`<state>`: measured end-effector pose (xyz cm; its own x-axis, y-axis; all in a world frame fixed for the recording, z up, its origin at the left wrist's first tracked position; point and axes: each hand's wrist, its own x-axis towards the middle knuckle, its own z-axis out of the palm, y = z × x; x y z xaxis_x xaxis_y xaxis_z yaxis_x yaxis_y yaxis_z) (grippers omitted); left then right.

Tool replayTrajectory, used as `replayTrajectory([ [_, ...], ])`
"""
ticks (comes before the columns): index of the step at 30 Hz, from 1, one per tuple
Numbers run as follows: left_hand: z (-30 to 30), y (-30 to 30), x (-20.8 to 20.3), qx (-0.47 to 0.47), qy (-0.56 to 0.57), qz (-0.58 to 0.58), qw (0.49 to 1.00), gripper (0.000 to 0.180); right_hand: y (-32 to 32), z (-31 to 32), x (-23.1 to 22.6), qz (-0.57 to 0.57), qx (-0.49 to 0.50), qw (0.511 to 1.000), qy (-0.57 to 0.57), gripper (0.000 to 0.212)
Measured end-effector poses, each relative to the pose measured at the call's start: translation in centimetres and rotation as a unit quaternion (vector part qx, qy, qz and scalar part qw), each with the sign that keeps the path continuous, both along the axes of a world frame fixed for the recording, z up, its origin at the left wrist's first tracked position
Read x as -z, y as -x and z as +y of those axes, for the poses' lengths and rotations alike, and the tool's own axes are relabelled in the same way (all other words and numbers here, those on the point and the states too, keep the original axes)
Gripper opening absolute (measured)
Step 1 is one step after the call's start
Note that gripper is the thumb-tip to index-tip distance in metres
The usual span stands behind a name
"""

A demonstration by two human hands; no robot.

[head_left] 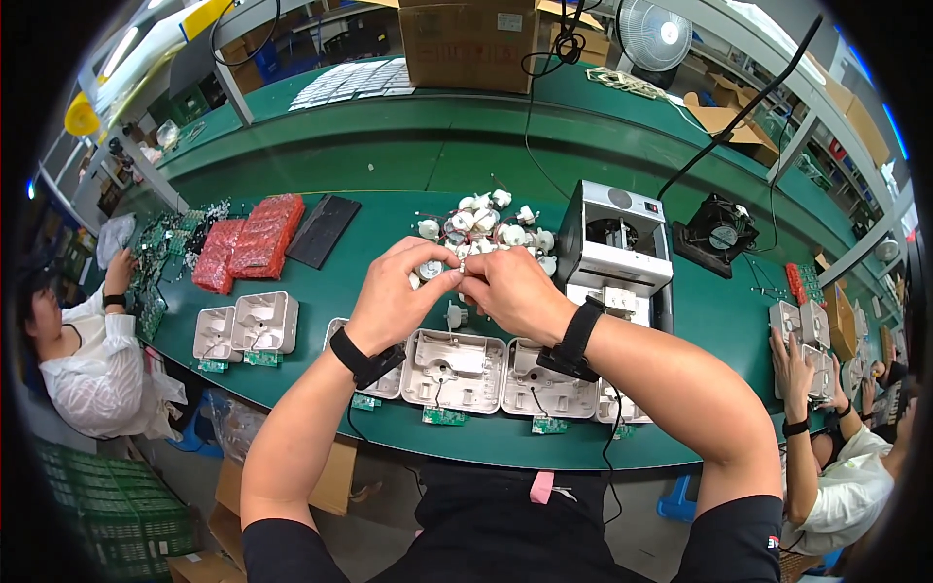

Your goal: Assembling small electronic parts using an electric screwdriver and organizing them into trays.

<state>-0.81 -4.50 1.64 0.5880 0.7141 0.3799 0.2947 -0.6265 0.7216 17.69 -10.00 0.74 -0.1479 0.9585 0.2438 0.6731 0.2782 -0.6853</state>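
My left hand (398, 291) and my right hand (513, 290) meet fingertip to fingertip over the green table. Both pinch a small pale part between thumbs and index fingers; the fingers mostly hide it, so its kind does not show. Just beyond them lies a pile of round white parts with thin wires (481, 216). A single round part (456, 316) sits below my fingers. Nearer to me, a row of open pale plastic housings (453, 372) stretches under my wrists, partly covered by them. Green circuit boards (444, 416) hang on wires at the housings' near edge.
At right stands a grey-white machine (614, 238), with a black fan (719, 233) beyond it. To the left lie red bubble-wrapped packs (255, 243), a black slab (325, 231) and two more housings (264, 323). Co-workers sit at both sides, one hand (795, 369) on housings.
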Motion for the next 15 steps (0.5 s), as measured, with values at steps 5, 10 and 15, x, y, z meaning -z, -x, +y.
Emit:
replayTrajectory([
  [5,-0.2,-0.2,0.5,0.002,-0.058,0.003,0.998,0.016,-0.7,0.0,0.1,-0.057,-0.018,0.998,-0.012,0.02],
  [10,-0.4,-0.2,0.4,0.012,-0.067,0.02,0.997,0.016,-0.9,-0.1,0.1,-0.072,-0.036,0.996,-0.024,0.02],
  [15,-0.4,-0.2,0.4,0.014,-0.085,0.013,0.996,0.016,-1.3,0.2,0.0,-0.08,-0.063,0.995,-0.02,0.02],
])
